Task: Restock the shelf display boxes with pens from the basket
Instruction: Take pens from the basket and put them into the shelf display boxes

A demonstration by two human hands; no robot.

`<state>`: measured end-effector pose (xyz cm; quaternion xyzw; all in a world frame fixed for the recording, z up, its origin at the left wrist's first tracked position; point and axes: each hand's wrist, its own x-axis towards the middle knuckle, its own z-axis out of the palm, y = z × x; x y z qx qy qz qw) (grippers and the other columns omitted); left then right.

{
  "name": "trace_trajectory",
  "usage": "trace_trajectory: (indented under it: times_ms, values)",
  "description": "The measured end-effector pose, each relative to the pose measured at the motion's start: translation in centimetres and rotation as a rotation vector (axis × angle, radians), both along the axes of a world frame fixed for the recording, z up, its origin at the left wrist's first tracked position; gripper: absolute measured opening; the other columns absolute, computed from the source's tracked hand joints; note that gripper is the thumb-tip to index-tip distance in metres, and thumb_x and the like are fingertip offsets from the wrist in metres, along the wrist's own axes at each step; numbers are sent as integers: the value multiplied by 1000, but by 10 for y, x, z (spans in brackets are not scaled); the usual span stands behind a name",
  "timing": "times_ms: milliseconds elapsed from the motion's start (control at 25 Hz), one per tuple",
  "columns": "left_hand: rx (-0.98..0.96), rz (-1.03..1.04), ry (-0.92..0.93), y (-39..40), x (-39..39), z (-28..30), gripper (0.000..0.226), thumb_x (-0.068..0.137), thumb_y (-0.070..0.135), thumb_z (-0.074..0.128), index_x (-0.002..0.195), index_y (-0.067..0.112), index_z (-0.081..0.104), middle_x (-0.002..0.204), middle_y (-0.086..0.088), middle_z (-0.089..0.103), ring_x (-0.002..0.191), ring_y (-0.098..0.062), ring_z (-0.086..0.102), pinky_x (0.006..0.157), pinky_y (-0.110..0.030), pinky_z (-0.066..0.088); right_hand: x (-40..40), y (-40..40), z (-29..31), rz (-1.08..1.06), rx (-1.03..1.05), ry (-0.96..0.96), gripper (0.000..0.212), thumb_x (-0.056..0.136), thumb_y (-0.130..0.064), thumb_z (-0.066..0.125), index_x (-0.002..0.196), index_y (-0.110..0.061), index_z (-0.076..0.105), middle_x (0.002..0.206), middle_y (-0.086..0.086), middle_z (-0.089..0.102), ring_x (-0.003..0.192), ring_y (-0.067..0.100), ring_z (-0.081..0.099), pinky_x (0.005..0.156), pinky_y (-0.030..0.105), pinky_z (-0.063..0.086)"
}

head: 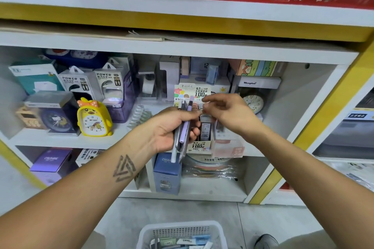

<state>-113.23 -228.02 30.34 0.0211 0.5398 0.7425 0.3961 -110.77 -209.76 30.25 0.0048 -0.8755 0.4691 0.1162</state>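
Note:
My left hand is closed around a bundle of pens in purple, grey and white, held upright in front of the shelf. Just right of it, my right hand hovers with its fingers pinched together near the pen tips; whether it holds anything I cannot tell. Behind both hands stands a display box printed with 0.7 mm HB and 100, partly hidden. On the floor at the bottom sits a white plastic basket with several small packs inside.
The white shelf carries a yellow duck alarm clock, power bank boxes and other clocks. Below are purple and blue boxes. A shoe shows on the grey floor at lower right.

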Motion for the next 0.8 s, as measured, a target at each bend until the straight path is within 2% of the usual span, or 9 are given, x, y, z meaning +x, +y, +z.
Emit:
trace_trajectory:
  times_ms: [40,120,240,320,400,520,600,720,800]
  values:
    - [-7,-46,8,1,3,0,7,94,13,60,92,7,61,70,-9,57,51,-16,54,43,-21,46,0,-3,2,-15,-214,-58,21,95,-23,67,115,-16,69,90,7,76,63,11,61,57,30,47]
    - [-9,-108,27,4,7,0,9,94,14,61,90,7,66,72,-10,58,54,-16,53,43,-22,45,1,-6,6,0,-428,-133,23,94,-21,70,114,-11,68,88,7,76,59,13,60,52,29,42]
    - [-3,-156,47,6,9,2,13,92,15,64,101,5,65,74,-11,59,55,-16,53,44,-22,45,3,-4,10,11,-543,-160,12,89,-7,73,101,-7,72,79,5,74,59,12,58,58,26,43]
    - [-41,-180,53,8,8,1,23,90,15,66,109,5,58,74,-11,59,55,-16,54,44,-22,46,2,5,15,-86,-662,-80,11,90,-1,69,99,-4,72,78,8,73,58,14,57,55,23,47]
    - [-112,-178,35,10,7,-2,17,90,13,66,102,3,58,71,-11,60,53,-16,55,43,-21,46,1,19,20,-229,-702,42,10,93,3,62,99,-1,70,77,12,71,55,16,57,53,26,50]
    - [-150,-98,-49,9,2,-5,6,93,8,61,91,4,58,70,-12,58,50,-17,55,41,-21,45,0,36,24,-333,-495,163,12,97,2,55,104,-1,65,76,15,64,51,18,60,53,28,54]
    - [-88,-18,-84,7,-3,-4,5,92,7,62,89,4,59,70,-12,58,52,-18,58,42,-23,48,3,43,22,-308,-208,221,15,97,0,57,107,-9,61,80,16,62,59,21,65,58,33,57]
    - [-9,91,-87,7,-8,-4,5,88,7,67,87,3,64,70,-10,61,57,-19,64,48,-24,53,10,45,13,-202,247,238,15,95,-15,63,103,-26,56,84,-1,66,77,22,68,74,44,58]
    - [7,152,-100,8,-9,-5,8,88,9,67,87,1,66,71,-10,62,58,-19,66,50,-24,55,12,44,5,-124,320,232,13,94,-18,64,101,-25,56,84,-5,67,79,16,69,76,45,59]
